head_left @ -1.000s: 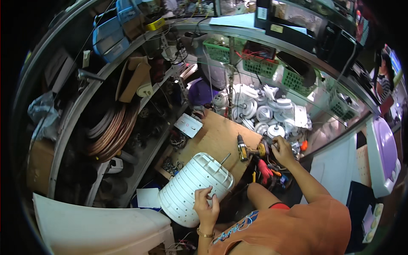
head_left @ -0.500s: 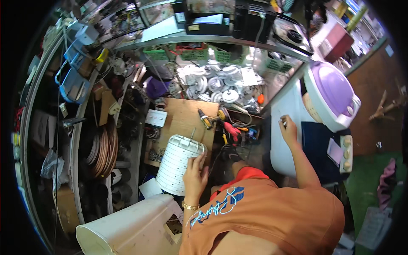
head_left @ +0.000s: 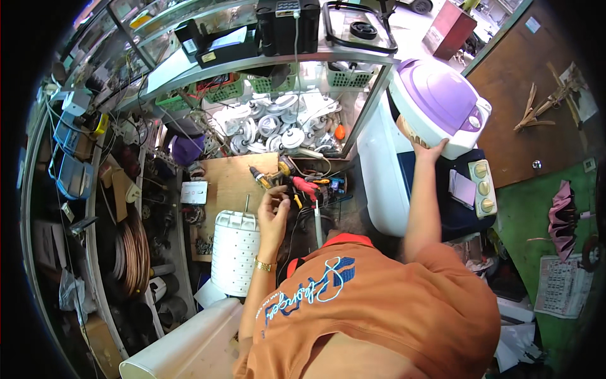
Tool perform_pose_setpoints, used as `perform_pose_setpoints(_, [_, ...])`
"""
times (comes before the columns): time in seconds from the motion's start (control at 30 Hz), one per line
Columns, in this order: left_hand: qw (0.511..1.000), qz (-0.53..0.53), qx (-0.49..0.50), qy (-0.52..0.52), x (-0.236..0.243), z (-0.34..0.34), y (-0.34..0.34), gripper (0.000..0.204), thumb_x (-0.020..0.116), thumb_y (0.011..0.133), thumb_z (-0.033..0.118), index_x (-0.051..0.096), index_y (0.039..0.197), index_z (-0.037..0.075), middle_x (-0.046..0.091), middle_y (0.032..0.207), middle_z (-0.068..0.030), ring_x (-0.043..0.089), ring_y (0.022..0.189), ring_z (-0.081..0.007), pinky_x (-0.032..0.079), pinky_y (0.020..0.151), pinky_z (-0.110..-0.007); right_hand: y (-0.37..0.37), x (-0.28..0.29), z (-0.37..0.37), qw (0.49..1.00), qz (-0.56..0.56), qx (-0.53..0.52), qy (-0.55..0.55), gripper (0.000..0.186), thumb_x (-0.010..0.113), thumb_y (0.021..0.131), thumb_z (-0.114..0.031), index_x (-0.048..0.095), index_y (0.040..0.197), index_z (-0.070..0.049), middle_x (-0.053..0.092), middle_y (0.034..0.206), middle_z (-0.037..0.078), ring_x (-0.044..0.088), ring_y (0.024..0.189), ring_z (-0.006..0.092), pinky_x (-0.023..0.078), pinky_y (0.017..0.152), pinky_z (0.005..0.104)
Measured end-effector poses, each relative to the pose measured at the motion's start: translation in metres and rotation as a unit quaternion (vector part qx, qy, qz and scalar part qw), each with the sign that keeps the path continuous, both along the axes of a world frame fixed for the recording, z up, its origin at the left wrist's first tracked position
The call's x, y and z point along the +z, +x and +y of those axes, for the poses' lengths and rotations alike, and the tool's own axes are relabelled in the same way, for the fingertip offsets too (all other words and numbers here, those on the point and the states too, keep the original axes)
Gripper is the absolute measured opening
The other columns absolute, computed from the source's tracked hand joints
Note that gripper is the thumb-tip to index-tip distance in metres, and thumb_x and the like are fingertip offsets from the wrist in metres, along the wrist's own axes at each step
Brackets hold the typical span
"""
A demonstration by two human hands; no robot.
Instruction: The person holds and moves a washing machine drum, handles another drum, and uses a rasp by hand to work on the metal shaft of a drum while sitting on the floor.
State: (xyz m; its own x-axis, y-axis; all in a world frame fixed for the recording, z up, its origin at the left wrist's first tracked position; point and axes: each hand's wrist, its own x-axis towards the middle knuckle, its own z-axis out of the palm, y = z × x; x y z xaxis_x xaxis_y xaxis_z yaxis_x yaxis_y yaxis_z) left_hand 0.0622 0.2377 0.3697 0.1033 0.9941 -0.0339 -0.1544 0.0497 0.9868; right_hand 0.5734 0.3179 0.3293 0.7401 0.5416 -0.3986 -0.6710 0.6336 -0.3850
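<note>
My right hand [head_left: 428, 151] grips the near lower edge of a bulky white appliance with a purple lid [head_left: 439, 91]. Below that appliance stands a white washing machine [head_left: 380, 183] with a dark blue top and a panel of knobs. My left hand [head_left: 273, 211] hovers with loosely bent fingers apart and nothing visible in them. To its left a white perforated drum [head_left: 235, 256] stands with a thin metal shaft pointing up. Just beyond the left hand, a yellow-and-black power drill [head_left: 260, 177] lies on a wooden board [head_left: 221, 169].
Red-handled tools [head_left: 305, 186] crowd the floor ahead. White pulley-like wheels [head_left: 268, 125] fill a glass case. Shelves at left hold a copper tubing coil [head_left: 131, 259]. A large whitish casing [head_left: 183, 341] lies at lower left; a wooden door [head_left: 524, 82] stands at right.
My right hand has reached right from above the washing machine onto the purple-lidded appliance. My left hand has come away from the white drum. The view has turned rightward.
</note>
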Motion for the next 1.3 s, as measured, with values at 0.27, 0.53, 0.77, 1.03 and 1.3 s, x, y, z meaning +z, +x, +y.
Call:
perform_pose_setpoints(0.27, [0.996,0.036,-0.079,0.004,0.008,0.049,0.045,0.025,0.064,0.094,0.004,0.066,0.120,0.002,0.060,0.091,0.0043,0.051,0.078,-0.0040,0.044,0.070,-0.021,-0.010,0.017,0.023,0.975,0.037,-0.148,0.159,0.094,0.039,0.085,-0.087,0.047,0.152,-0.022,0.045,0.158,0.008,0.037,0.148,0.0363,0.028,0.118,0.0666])
perform_pose_setpoints(0.53, [0.989,0.036,-0.147,0.003,-0.006,0.079,0.093,0.026,0.065,0.096,0.006,0.066,0.121,0.002,0.063,0.096,0.0006,0.056,0.083,-0.0066,0.048,0.076,-0.023,0.035,0.047,-0.015,0.962,0.055,-0.129,0.233,0.094,0.037,0.084,-0.084,0.049,0.152,-0.019,0.045,0.158,0.010,0.036,0.149,0.0393,0.027,0.119,0.0683])
perform_pose_setpoints(0.77, [0.988,0.031,-0.151,0.013,-0.010,0.123,0.132,0.040,0.068,0.099,0.017,0.057,0.134,0.000,0.064,0.121,-0.0071,0.061,0.108,-0.0147,0.049,0.097,-0.030,0.005,0.071,-0.109,0.984,-0.058,-0.039,0.167,0.083,0.053,0.086,-0.071,0.052,0.149,-0.016,0.049,0.156,0.008,0.040,0.146,0.0350,0.026,0.121,0.0624])
perform_pose_setpoints(1.03, [0.853,-0.360,-0.344,-0.157,-0.015,0.153,0.153,0.075,0.059,0.100,0.055,0.039,0.155,0.008,0.051,0.149,-0.0102,0.049,0.135,-0.0237,0.041,0.112,-0.044,-0.069,-0.008,-0.205,0.893,-0.157,0.214,0.364,0.076,0.033,0.102,-0.063,0.035,0.158,-0.011,0.037,0.162,0.013,0.035,0.148,0.0367,0.027,0.123,0.0550])
perform_pose_setpoints(1.3, [0.916,-0.364,-0.046,-0.159,-0.084,0.080,-0.039,0.089,0.082,0.081,0.048,0.041,0.156,0.021,0.041,0.160,-0.0078,0.041,0.143,-0.0300,0.039,0.118,-0.049,-0.190,-0.006,-0.176,0.936,-0.124,0.328,0.037,0.086,0.041,0.094,-0.071,0.035,0.158,-0.014,0.041,0.159,0.013,0.039,0.145,0.0352,0.033,0.121,0.0526])
